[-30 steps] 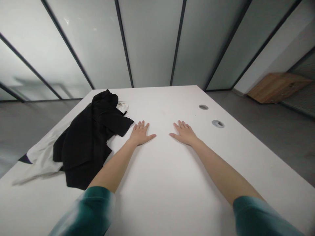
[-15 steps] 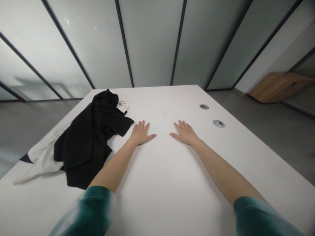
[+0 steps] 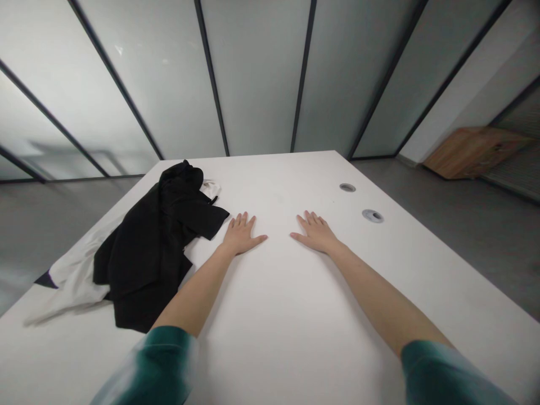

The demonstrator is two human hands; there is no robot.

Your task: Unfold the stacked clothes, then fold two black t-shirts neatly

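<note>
My left hand [image 3: 240, 235] lies flat on the white table [image 3: 278, 315], palm down, fingers stretched out and holding nothing. My right hand [image 3: 315, 233] rests the same way a short gap to its right, also empty. Both forearms are bare, with green sleeves at the bottom of the view. A crumpled black garment [image 3: 156, 242] lies on the table just left of my left hand, its nearest corner a few centimetres from my fingers. Under it a white garment [image 3: 76, 270] spreads toward the table's left edge.
Two round cable holes [image 3: 347, 187] [image 3: 373, 215] sit in the tabletop right of my right hand. Frosted glass wall panels with dark frames stand behind the table's far edge. A wooden cabinet [image 3: 472, 151] is on the floor at the far right.
The view has shifted slightly, so everything sits a little lower in the frame. Both hands stay flat on the table in the same places.
</note>
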